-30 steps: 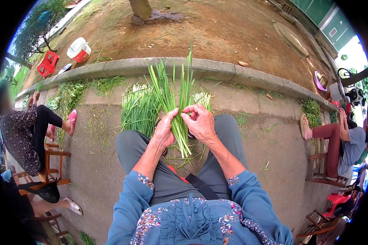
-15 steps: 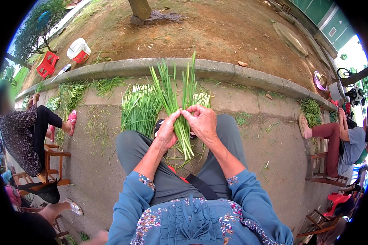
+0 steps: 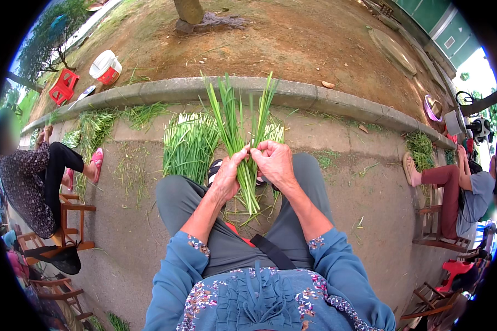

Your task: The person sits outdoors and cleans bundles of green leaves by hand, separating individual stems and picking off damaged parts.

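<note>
Outdoors, grey pavement (image 3: 370, 193) spreads beneath the seated wearer, dotted with loose green scraps. A concrete kerb (image 3: 204, 91) curves across its far side, and beyond that lies bare brown earth (image 3: 298, 38) with a tree trunk (image 3: 189, 10) at the top. A red stool (image 3: 64, 86) and a white-and-red bucket (image 3: 105, 67) stand on the earth at the left. One person (image 3: 30, 182) sits on a wooden chair at the left edge, near a loose heap of greens (image 3: 94, 127); another person (image 3: 475, 196) sits at the right edge.

A neat pile of green stalks (image 3: 190, 149) lies on the pavement just left of the wearer's feet, and a second pile (image 3: 274, 132) shows partly behind the right hand.

The bundle of long stalks (image 3: 249, 190) is held up between the knees, leafy tips fanning toward the kerb, pale ends pointing back at the wearer. The left hand (image 3: 226, 176) is curled around its left side, grasping it. The right hand (image 3: 276, 164) is closed too, thumb and forefinger pinching at the bundle beside the left fingertips; exactly which stalk they grip is too small to tell.
</note>
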A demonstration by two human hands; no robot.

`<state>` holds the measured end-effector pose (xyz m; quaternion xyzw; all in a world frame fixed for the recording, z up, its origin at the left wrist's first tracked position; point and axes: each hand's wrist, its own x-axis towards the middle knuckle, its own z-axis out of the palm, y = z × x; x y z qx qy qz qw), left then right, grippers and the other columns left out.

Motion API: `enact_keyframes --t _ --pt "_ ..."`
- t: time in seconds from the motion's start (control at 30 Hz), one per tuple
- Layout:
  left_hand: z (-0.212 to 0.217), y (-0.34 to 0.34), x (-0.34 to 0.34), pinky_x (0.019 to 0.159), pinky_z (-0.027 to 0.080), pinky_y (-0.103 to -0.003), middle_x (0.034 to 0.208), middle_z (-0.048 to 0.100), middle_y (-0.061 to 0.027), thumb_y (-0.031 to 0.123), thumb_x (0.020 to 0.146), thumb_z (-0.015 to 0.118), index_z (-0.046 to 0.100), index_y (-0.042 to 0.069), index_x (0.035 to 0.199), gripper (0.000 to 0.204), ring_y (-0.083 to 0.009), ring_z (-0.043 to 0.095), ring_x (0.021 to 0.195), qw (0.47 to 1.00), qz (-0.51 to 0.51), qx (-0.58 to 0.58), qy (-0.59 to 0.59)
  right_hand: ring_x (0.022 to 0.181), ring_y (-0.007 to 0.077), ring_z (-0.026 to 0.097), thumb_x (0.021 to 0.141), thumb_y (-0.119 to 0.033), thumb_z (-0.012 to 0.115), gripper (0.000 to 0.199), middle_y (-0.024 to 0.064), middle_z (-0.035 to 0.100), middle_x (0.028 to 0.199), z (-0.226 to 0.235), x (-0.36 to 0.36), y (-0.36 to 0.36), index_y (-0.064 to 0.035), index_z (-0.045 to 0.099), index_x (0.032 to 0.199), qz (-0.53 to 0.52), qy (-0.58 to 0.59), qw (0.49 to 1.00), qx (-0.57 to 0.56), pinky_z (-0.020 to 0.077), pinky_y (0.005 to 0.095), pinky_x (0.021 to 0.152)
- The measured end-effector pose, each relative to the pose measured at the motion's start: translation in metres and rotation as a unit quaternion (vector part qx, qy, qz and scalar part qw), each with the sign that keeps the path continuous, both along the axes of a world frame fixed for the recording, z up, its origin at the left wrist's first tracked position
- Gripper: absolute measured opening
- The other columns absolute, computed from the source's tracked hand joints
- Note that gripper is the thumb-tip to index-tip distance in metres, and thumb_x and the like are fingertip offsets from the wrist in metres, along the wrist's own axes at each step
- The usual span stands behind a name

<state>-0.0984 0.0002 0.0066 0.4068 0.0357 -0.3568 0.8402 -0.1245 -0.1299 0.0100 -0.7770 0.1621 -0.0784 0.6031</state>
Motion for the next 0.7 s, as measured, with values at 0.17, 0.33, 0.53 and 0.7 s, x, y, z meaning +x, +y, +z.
enact_keyframes --t 0.17,0.33,0.53,0.7 --pt "0.006 -0.001 -0.001 0.063 0.054 -0.033 0.087 0.056 -0.0098 0.026 0.087 0.051 0.047 0.002 0.112 0.035 -0.0207 0.061 0.072 1.0 0.022 0.008 0.0 0.042 0.0047 0.049 0.08 -0.01 0.061 0.011 0.0009 0.056 0.056 0.013 -0.002 0.002 -0.0006 0.056 0.077 0.045 -0.009 0.982 0.182 0.0419 0.0206 0.036" --pt "0.005 0.001 0.001 0.065 0.055 -0.031 0.086 0.057 -0.0064 0.028 0.087 0.052 0.05 0.001 0.105 0.033 -0.0182 0.061 0.076 1.0 0.003 -0.005 -0.001 0.042 0.0044 0.049 0.079 -0.012 0.063 0.013 0.0021 0.057 0.057 0.017 -0.001 0.001 -0.001 0.056 0.077 0.047 -0.009 0.973 0.224 0.043 0.0206 0.036" --pt "0.002 0.001 0.001 0.061 0.054 -0.029 0.087 0.058 -0.0084 0.025 0.087 0.052 0.048 0.001 0.108 0.033 -0.0175 0.061 0.068 1.0 0.006 -0.014 -0.006 0.041 0.0058 0.05 0.079 -0.014 0.065 0.018 0.0036 0.057 0.056 0.014 -0.001 -0.001 0.0004 0.055 0.076 0.06 -0.016 0.976 0.21 0.0426 0.0203 0.036" --pt "0.004 0.003 0.001 0.059 0.053 -0.028 0.083 0.059 -0.0086 0.021 0.086 0.052 0.047 0.001 0.11 0.031 -0.0173 0.06 0.065 1.0 0.002 -0.019 -0.002 0.041 0.0068 0.051 0.08 -0.013 0.064 0.017 0.0039 0.057 0.056 0.015 -0.001 -0.001 0.0014 0.056 0.076 0.062 -0.022 0.975 0.211 0.0424 0.0206 0.036"
